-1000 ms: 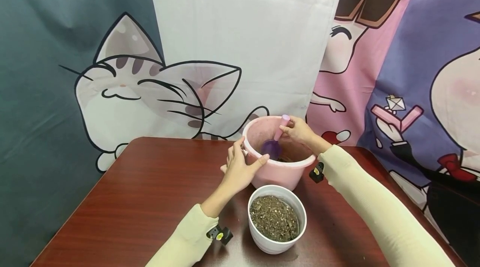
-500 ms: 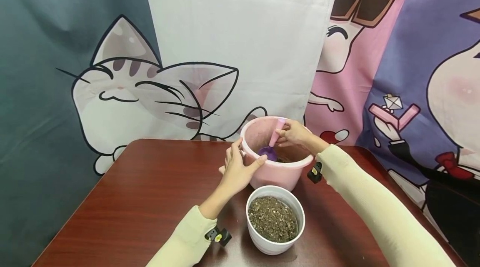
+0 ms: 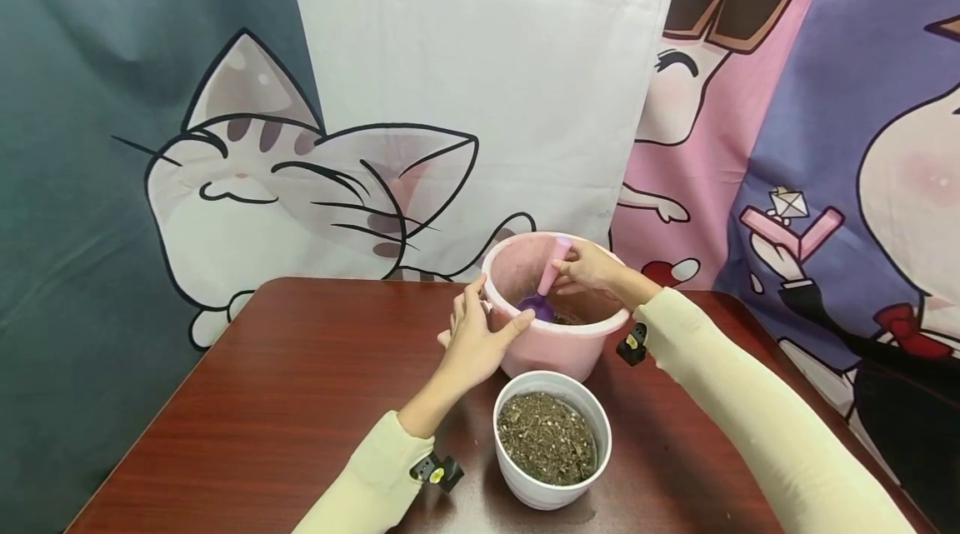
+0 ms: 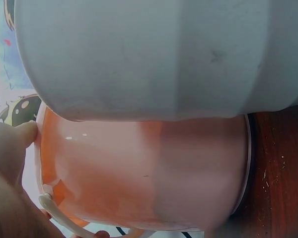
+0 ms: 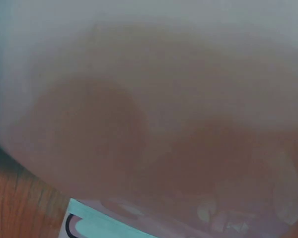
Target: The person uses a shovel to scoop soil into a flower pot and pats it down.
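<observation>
A pink bucket (image 3: 558, 353) stands near the table's far edge. My left hand (image 3: 477, 332) grips its left side, thumb on the rim; the left wrist view shows the thumb at the rim and fingers by the pale bail handle (image 4: 64, 216). Inside the bucket, my right hand (image 3: 591, 269) holds a scoop by its pink handle (image 3: 552, 269). The scoop's purple bowl (image 3: 537, 306) dips low, partly hidden by the front rim, with a little dark soil beside it. The bucket's outer wall (image 5: 139, 114) fills the right wrist view, hiding that hand.
In front of the bucket, close to it, stands a white flowerpot (image 3: 525, 480) filled with soil (image 3: 547, 438). The reddish-brown wooden table (image 3: 300, 401) extends to the left. Behind it hangs a cartoon-printed cloth (image 3: 480, 59).
My right hand has lowered the scoop deeper into the bucket and slightly left, changing little in the last half second. The left hand keeps its grip on the bucket.
</observation>
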Demonstrator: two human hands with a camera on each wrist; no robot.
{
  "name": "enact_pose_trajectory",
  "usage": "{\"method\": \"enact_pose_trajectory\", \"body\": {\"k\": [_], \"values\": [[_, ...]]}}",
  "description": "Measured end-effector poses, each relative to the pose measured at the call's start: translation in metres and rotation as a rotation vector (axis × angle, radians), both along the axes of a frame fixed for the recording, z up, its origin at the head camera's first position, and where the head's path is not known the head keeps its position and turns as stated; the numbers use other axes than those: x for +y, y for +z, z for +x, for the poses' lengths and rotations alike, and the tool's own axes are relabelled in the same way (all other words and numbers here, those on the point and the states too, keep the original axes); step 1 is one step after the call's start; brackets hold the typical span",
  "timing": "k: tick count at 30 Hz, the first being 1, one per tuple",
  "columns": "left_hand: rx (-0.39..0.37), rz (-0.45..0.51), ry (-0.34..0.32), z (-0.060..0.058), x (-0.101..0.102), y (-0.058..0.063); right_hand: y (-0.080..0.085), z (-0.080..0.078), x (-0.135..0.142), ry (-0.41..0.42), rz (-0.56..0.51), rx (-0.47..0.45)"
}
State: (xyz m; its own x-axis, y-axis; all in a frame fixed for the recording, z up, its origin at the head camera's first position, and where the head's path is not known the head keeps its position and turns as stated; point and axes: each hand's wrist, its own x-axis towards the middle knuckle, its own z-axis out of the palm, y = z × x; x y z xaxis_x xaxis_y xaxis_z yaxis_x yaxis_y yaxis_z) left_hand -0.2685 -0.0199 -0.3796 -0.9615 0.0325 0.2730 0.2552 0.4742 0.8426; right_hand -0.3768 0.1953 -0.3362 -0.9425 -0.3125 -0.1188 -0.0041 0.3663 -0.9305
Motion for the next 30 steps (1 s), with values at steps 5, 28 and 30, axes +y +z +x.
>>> {"method": "enact_pose_trajectory", "body": {"k": [5, 28, 30], "values": [[-0.001, -0.008, -0.002, -0.0008, 0.0003, -0.0011, -0.0011, -0.0004, -0.0004, -0.024, 0.01, -0.02], [0.015, -0.031, -0.022, 0.0006, -0.0002, -0.0031, -0.0015, 0.0005, -0.0013, 0.142, 0.036, -0.019], [0.014, -0.028, -0.025, 0.0004, 0.0, -0.003, -0.0016, 0.0006, -0.0022, 0.14, 0.052, 0.0]]}}
